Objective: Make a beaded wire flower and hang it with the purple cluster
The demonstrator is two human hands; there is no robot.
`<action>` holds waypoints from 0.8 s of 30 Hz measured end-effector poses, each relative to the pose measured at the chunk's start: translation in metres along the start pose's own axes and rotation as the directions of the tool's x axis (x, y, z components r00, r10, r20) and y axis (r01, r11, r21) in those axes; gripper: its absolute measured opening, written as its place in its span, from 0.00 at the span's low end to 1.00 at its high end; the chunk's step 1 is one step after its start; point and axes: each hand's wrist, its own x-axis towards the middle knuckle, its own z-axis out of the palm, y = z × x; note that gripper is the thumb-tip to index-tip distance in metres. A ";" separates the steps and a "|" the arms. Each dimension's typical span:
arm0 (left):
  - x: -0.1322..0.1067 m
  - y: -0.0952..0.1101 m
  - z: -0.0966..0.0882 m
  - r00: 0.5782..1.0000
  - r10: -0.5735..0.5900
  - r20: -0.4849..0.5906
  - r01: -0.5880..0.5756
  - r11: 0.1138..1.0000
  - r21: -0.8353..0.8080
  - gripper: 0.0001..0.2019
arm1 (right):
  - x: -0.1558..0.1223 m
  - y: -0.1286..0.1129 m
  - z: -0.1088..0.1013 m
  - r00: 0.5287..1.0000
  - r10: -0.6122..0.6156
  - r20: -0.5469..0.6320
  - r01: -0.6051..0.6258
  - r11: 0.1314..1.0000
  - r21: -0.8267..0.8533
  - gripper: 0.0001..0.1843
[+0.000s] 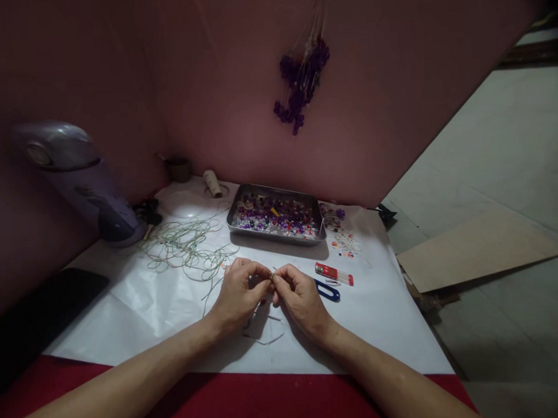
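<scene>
My left hand (246,288) and my right hand (297,294) meet over the white sheet (372,328), fingertips pinched together. What they hold is tiny and mostly hidden; a thin end pokes up between them. Just below the fingers shows a small red spot, perhaps a bead. Short pieces of thin cord (264,341) lie under my hands. Partly behind my right hand is a dark blue handle (329,291). Beyond it lies a red needle case (334,273) with a clear end.
A metal tray (276,237) of mixed beads stands near the wall, loose beads (345,242) to its right. Tangled greenish cord (183,244) spreads at left, near a purple flask (81,180) and a thread spool (212,183). Purple bead strings (296,88) hang above.
</scene>
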 end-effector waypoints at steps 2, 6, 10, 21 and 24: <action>0.000 0.001 0.000 1.000 -0.004 -0.014 0.004 1.000 0.010 0.05 | 0.000 0.000 0.000 1.000 -0.006 -0.002 0.006 1.000 -0.008 0.10; 0.000 0.003 0.000 1.000 -0.015 -0.023 0.015 0.999 0.028 0.09 | -0.001 0.001 0.001 1.000 -0.010 -0.014 0.010 1.000 -0.012 0.09; 0.000 0.003 -0.001 1.000 -0.010 -0.017 0.011 0.999 0.034 0.09 | 0.000 0.002 0.001 0.999 -0.009 -0.033 0.009 1.000 0.023 0.11; 0.001 0.002 -0.003 0.998 -0.045 -0.035 0.045 0.999 -0.004 0.08 | -0.001 0.000 -0.008 0.994 -0.095 -0.060 0.089 0.991 -0.095 0.13; 0.001 0.002 -0.003 0.999 -0.043 -0.026 0.043 0.999 0.013 0.08 | 0.001 0.003 -0.012 0.995 -0.072 -0.062 0.080 0.989 0.127 0.15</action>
